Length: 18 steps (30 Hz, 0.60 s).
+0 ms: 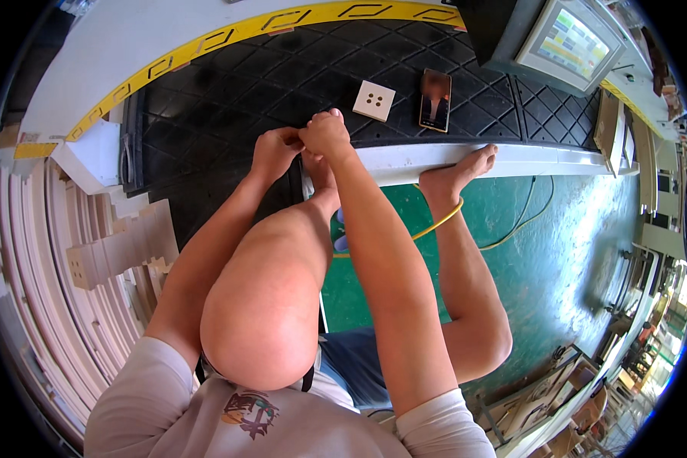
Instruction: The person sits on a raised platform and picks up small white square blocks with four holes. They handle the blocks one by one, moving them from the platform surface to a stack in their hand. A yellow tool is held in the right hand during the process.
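On the mat (229, 84), the block (374, 101) lies beyond and right of the left hand (277, 151) and right hand (327, 135), which meet over the left foot (320, 175). The phone (435, 101) lies just right of the block, the screen (571, 46) farther right. Boards (46, 290) stand left; the right foot (462, 172) is at the ledge (542, 159) on the mat's near side.
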Available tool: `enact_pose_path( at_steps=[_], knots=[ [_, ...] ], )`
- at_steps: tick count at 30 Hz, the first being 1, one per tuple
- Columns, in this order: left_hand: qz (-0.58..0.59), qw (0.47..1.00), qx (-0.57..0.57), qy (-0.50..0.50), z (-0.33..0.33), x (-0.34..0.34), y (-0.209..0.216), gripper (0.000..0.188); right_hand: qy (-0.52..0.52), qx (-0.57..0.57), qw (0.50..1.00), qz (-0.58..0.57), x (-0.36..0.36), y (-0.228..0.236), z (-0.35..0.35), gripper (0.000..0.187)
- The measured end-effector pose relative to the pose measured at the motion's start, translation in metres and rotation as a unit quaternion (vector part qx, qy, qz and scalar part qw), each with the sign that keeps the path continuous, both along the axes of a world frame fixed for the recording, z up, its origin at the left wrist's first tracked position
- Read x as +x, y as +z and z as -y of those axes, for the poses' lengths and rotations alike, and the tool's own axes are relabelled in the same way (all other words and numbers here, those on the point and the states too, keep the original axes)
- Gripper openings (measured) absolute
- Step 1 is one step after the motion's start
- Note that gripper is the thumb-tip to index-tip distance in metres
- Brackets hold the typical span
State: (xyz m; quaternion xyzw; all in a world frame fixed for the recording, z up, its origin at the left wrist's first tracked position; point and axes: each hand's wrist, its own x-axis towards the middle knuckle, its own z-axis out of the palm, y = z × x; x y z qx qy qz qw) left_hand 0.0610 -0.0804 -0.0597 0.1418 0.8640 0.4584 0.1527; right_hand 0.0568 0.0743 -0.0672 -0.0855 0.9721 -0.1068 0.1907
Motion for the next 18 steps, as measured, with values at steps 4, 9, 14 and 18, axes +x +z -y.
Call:
enact_pose_path(
  at_steps=[4, 9, 14, 18],
  knots=[
    [0.005, 1.0, -0.02, 0.0, 0.004, -0.001, 0.001, 0.022, -0.031, -0.007, 0.999, -0.013, 0.002, 0.004, 0.005, 0.03],
    [0.016, 1.0, -0.007, 0.01, -0.002, 0.003, 0.008, 0.023, 0.029, 0.044, 0.999, -0.004, 0.002, 0.004, 0.0, 0.021],
    [0.033, 0.999, -0.011, 0.011, -0.004, 0.002, 0.014, 0.023, 0.037, 0.031, 0.998, 0.032, -0.003, 0.008, -0.003, 0.016],
    [0.017, 0.999, -0.028, -0.005, -0.002, -0.002, 0.011, 0.024, 0.023, 0.027, 0.999, -0.018, 0.003, -0.001, -0.002, 0.017]
  ],
)
